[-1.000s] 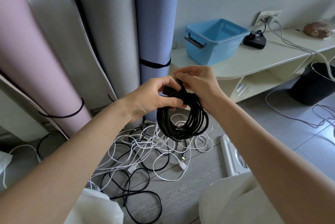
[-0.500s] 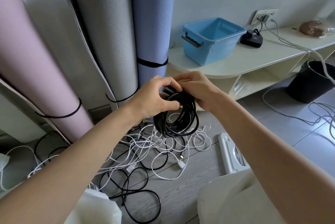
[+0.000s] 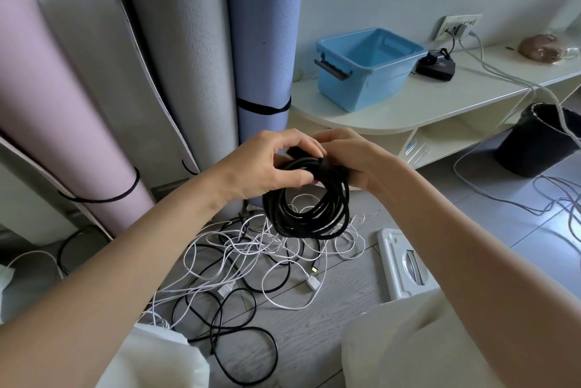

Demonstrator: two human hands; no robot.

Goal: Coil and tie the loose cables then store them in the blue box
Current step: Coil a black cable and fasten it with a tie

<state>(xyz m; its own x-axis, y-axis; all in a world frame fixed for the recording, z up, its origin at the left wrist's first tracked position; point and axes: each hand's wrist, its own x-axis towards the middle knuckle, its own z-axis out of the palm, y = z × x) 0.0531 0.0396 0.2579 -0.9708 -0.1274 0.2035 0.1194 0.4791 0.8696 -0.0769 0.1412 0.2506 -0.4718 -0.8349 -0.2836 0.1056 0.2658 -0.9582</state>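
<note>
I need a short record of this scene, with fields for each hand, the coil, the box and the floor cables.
left hand: grips the top of the coiled black cable
right hand: pinches the black strap wrapped round the coil top
coil: held in the air above the floor
blue plastic box: on the cream low shelf, nothing visible inside
loose white and black cables: tangled on the grey floor

Left hand (image 3: 267, 164) and right hand (image 3: 352, 156) grip a coiled black cable (image 3: 309, 208) above tangled white and black floor cables (image 3: 251, 258); an open blue plastic box (image 3: 367, 73) rests on a cream shelf (image 3: 408, 108).
</note>
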